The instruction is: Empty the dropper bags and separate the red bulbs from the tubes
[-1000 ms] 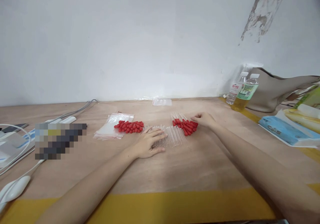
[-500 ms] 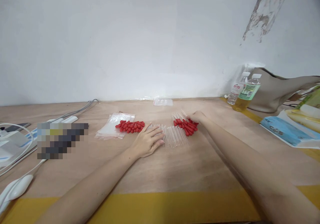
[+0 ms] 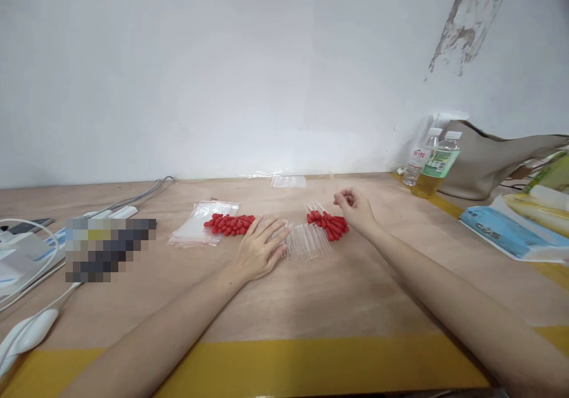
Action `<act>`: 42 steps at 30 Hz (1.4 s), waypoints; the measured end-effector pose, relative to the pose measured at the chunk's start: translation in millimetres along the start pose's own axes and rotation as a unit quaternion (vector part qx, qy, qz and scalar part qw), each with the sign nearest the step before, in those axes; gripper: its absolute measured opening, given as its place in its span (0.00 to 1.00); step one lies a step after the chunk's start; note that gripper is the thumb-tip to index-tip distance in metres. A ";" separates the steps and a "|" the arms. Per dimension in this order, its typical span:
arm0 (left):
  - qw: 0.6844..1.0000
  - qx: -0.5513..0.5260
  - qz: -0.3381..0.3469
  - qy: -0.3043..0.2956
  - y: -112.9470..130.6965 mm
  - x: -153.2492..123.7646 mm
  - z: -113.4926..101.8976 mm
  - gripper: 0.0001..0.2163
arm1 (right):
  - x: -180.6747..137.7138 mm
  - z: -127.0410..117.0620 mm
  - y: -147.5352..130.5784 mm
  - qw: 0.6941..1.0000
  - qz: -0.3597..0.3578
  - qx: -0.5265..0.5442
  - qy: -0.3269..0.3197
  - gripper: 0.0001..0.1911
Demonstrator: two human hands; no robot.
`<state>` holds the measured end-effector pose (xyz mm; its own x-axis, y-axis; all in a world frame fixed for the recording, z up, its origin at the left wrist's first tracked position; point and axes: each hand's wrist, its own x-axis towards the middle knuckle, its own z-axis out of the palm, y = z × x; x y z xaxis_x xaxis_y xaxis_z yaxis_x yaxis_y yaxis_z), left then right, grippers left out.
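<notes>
My left hand (image 3: 263, 247) lies palm down with fingers stretched over the left part of a row of thin clear tubes (image 3: 310, 242), covering some of them. Just beyond its knuckles, a bunch of red bulb-shaped pieces (image 3: 229, 225) rests partly on a stack of clear plastic bags (image 3: 194, 232). To the right of the tubes lies a second bunch of red bulb-ended pieces (image 3: 329, 225), with pale thin stems pointing away from me. Raised just above and right of that bunch, my right hand (image 3: 355, 208) has its fingers curled into a pinch; whatever is in it is too faint to name.
A flat clear bag (image 3: 288, 182) lies near the wall. At right stand two bottles (image 3: 438, 166) beside a grey-brown bag (image 3: 478, 164), with a blue tissue pack (image 3: 511, 229) nearer. Cables (image 3: 146, 191) and a white power strip are at left. Yellow tape (image 3: 288, 365) edges the table.
My right hand has lifted off the right bunch of red pieces and moved slightly up and right. My left hand stays on the tubes, with its fingers shifted slightly.
</notes>
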<state>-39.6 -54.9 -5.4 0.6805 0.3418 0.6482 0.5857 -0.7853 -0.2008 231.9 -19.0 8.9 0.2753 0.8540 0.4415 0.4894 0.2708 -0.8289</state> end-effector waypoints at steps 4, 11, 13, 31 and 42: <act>0.998 0.017 -0.037 0.049 4.8 2.1 2.6 0.21 | -47.2 4.2 -12.2 0.958 -0.251 -0.129 -0.057 0.11; 1.000 0.006 0.014 0.017 15.5 6.6 2.3 0.12 | -88.3 23.8 -16.9 0.880 -0.418 -0.215 -0.072 0.08; 0.999 0.010 0.027 0.013 17.5 7.3 2.4 0.09 | -89.9 26.4 -17.9 0.875 -0.430 -0.207 -0.079 0.07; 0.997 -0.010 0.082 0.002 22.3 5.3 -5.9 0.10 | -91.0 18.5 -17.1 0.803 -0.554 -0.192 -0.108 0.08; 0.994 -0.094 0.005 -0.048 26.3 1.6 -9.8 0.12 | -90.2 5.6 -29.6 0.737 -0.639 -0.207 -0.071 0.11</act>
<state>-27.4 -80.1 -2.4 0.7296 0.3738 0.5727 0.4920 -0.8685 -0.0599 187.9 -101.6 -8.3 -0.7047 0.0633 0.7067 0.4920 0.7612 0.4225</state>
